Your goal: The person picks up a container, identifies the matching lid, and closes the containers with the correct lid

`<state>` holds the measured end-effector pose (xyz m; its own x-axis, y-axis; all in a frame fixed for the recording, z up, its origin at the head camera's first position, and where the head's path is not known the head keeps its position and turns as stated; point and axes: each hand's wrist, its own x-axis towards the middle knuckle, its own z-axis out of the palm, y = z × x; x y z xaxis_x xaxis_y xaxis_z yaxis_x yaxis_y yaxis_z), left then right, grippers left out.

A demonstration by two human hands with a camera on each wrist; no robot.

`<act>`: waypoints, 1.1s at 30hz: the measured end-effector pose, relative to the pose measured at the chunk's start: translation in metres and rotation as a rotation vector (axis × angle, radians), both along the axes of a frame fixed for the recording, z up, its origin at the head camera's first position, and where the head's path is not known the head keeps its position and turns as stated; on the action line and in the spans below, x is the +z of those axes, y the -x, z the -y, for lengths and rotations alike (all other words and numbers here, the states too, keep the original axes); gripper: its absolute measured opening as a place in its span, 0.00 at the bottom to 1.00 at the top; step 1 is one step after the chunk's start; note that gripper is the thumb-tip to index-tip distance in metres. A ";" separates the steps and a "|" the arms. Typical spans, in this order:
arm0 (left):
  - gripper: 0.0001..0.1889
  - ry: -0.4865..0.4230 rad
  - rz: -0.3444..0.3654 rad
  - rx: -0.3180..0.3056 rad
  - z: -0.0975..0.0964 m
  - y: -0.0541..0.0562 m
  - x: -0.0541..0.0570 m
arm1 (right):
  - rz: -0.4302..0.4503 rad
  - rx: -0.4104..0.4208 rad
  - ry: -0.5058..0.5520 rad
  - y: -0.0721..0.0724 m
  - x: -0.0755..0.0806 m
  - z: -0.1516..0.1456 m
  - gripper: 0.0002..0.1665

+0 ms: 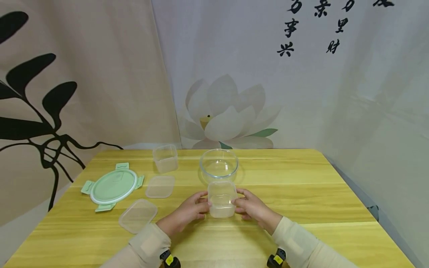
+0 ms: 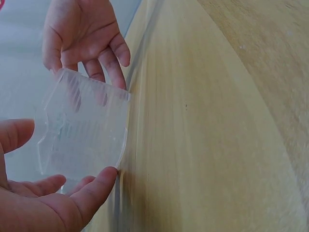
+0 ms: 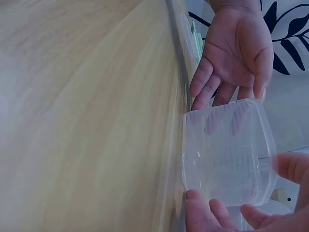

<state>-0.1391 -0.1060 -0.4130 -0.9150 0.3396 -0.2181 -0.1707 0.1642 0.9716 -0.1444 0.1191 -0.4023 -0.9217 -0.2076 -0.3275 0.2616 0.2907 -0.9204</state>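
A clear rectangular plastic container [image 1: 222, 208] stands upright between my two hands at the table's middle, its opening up. My left hand [image 1: 191, 208] holds its left side with the fingertips, and my right hand [image 1: 253, 208] holds the right side. In the left wrist view the container [image 2: 87, 125] has the left fingers [image 2: 99, 191] along its near wall. The right wrist view shows the same container [image 3: 224, 154] with the right thumb [image 3: 292, 166] by its rim. Just behind it is a round glass bowl [image 1: 219, 175].
Left of the bowl stands another clear plastic container [image 1: 165, 163]. Two clear plastic lids, a smaller one [image 1: 160, 186] and a larger one [image 1: 138, 216], lie on the wooden table [image 1: 318, 193]. A round green lid [image 1: 114, 186] with side clips lies farther left. Printed curtain hangs behind.
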 end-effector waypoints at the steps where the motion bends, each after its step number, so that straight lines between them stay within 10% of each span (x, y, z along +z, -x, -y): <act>1: 0.33 -0.001 -0.001 0.000 0.000 -0.001 0.000 | 0.003 0.001 -0.002 0.000 0.000 0.000 0.35; 33: 0.35 0.206 -0.222 0.152 0.023 -0.022 0.027 | 0.001 -0.022 -0.017 -0.003 -0.001 0.002 0.35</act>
<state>-0.1173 -0.1285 -0.3856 -0.9847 0.1648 -0.0576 0.0037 0.3497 0.9368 -0.1419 0.1173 -0.4028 -0.9257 -0.1819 -0.3315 0.2687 0.3004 -0.9152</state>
